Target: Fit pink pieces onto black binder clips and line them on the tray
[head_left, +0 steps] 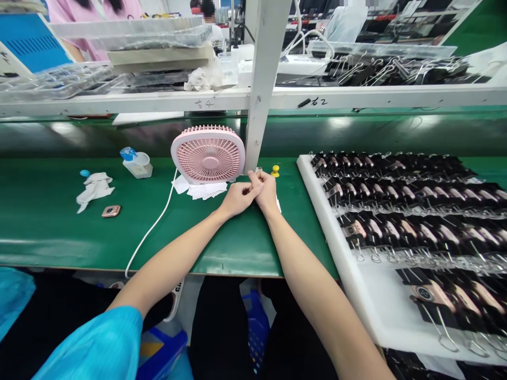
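My left hand [236,199] and my right hand [266,193] meet over the green table, just in front of the white post. Both are closed, with curled fingers touching each other. Whatever they hold, if anything, is hidden between them. A pink fan [209,158] stands just left of and behind my hands, with crumpled white paper [206,190] under its front. Close behind my right hand is a small yellow knob-shaped thing [275,170]. Farther left on the table lies a pink-gold watch case [111,211].
On the right, a white foam tray [336,237] holds rows of watch cases in black binder clips [431,295]. A bottle with a blue top [137,162], a white tissue [95,189] and the fan's white cable [152,224] are at left. A post [263,79] rises ahead.
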Demonstrator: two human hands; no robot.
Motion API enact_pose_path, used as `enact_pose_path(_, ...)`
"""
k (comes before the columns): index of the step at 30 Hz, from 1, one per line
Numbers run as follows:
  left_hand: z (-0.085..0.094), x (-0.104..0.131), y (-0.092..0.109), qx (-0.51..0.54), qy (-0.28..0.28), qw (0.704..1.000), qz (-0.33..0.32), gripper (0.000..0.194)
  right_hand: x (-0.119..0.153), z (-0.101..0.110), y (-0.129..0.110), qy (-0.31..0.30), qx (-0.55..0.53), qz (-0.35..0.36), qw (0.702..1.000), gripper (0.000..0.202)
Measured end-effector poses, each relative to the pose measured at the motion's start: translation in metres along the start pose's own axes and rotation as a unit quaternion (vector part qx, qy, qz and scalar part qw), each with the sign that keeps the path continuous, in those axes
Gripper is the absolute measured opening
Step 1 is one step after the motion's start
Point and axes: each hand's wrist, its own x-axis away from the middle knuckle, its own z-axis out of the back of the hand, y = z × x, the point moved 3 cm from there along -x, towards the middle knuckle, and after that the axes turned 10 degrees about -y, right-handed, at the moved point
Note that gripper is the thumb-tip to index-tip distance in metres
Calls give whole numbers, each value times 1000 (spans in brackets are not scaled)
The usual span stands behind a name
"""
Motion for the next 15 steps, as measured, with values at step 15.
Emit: enact_pose_path(15,-2,2,-7,19,-63,997,36,55,-6,-5,6,19,-4,-21,1000,46)
